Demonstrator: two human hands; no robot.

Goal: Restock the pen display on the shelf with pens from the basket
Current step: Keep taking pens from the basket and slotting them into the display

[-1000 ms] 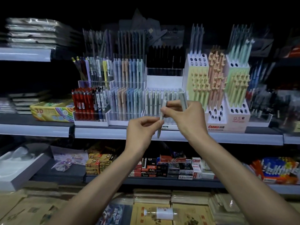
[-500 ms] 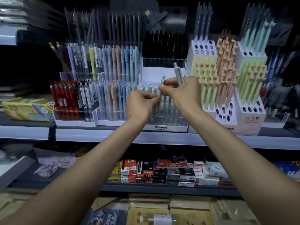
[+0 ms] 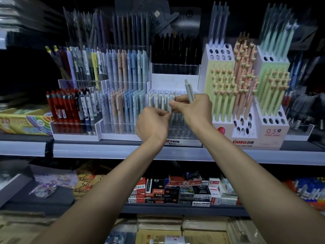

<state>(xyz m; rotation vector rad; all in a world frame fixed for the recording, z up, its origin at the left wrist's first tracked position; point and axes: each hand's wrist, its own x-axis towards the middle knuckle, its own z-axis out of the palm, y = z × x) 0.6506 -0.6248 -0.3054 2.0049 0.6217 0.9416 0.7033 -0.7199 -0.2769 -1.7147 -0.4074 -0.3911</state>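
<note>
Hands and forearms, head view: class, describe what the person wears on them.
Nothing worn shows. The left hand and right hand have no gloves; the left forearm and right forearm are uncovered down to the frame edge, with no sleeve, watch or bracelet visible.

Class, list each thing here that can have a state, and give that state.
left hand: curled, pinching the pale pen's lower end
right hand: pinching the pale pen, gripping the spare pen
pale pen: upright, at the white display's front row
spare pen: tilted, sticking up from the right hand
white display: front row partly filled
holed stand: several holes empty
</note>
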